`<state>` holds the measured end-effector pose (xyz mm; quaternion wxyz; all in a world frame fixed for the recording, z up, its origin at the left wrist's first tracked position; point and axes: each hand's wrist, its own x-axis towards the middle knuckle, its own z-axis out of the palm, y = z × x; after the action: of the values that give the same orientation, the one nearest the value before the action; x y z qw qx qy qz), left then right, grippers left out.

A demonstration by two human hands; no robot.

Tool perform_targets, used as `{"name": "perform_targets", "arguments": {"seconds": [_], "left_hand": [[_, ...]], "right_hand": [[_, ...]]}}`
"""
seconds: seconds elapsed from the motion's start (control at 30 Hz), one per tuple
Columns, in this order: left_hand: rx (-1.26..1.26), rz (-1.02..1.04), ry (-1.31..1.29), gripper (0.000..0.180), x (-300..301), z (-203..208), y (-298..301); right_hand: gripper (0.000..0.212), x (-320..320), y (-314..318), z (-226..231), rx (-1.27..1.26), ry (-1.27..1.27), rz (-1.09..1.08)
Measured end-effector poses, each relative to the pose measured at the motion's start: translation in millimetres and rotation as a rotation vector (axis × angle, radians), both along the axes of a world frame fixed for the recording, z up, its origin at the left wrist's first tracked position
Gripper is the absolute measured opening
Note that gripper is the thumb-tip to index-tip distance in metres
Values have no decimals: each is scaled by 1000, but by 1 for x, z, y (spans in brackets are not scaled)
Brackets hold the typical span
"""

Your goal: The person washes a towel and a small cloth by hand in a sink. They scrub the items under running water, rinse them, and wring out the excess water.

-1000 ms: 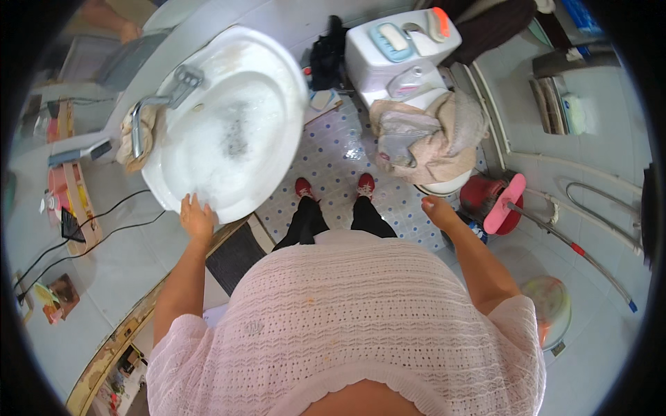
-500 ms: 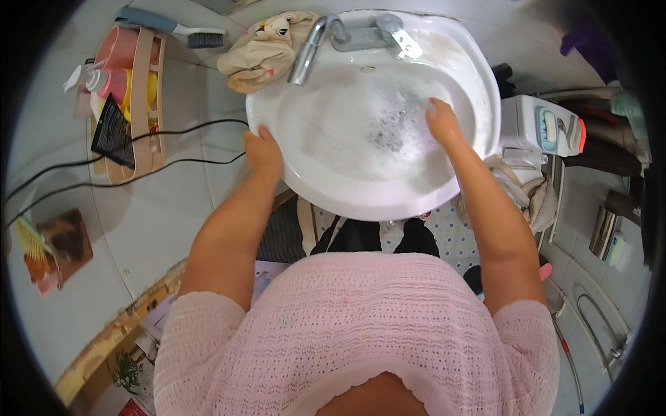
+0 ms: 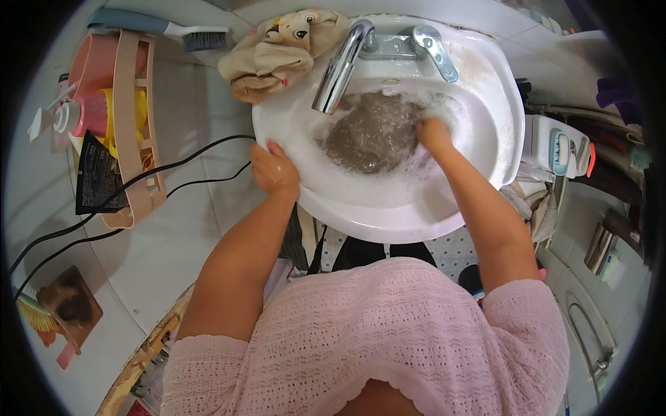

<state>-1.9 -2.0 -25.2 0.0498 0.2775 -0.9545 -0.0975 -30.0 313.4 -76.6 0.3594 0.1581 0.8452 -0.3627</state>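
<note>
A white sink (image 3: 409,215) holds greyish, cloudy water (image 3: 374,135) ringed by white foam. My left hand (image 3: 275,170) grips the sink's left rim, its fingers bent at the edge. At the right side of the water, my right hand (image 3: 434,135) reaches down into the foam. Its fingertips are under the surface, so what they may touch is hidden. The chrome faucet (image 3: 340,69) arches over the basin's upper left, with a lever handle (image 3: 435,52) beside it.
A beige cloth (image 3: 270,66) lies bunched on the sink's back left corner. On the left wall hangs a pink rack (image 3: 128,139) with bottles, below a scrub brush (image 3: 205,38). Black cables (image 3: 187,164) run to the sink's left. A white container (image 3: 544,142) stands right.
My right hand has gone lower into the water and slightly left. The foam has parted, baring grey rippling water in the middle. My left hand stays at the rim; the view has shifted.
</note>
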Motion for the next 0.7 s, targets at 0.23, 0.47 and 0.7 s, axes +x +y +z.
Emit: {"name": "perform_targets", "arguments": {"seconds": [0.23,0.47,0.7], "left_hand": [[-28,38,-40,36,-5,5,6],[-34,34,-31,35,-10,5,11],[-27,11,-12,35,-5,0,5]], "right_hand": [[39,29,-35,-3,197,764,707],[34,-1,-40,-12,423,257,520],[26,22,-27,-47,325,159,650]]}}
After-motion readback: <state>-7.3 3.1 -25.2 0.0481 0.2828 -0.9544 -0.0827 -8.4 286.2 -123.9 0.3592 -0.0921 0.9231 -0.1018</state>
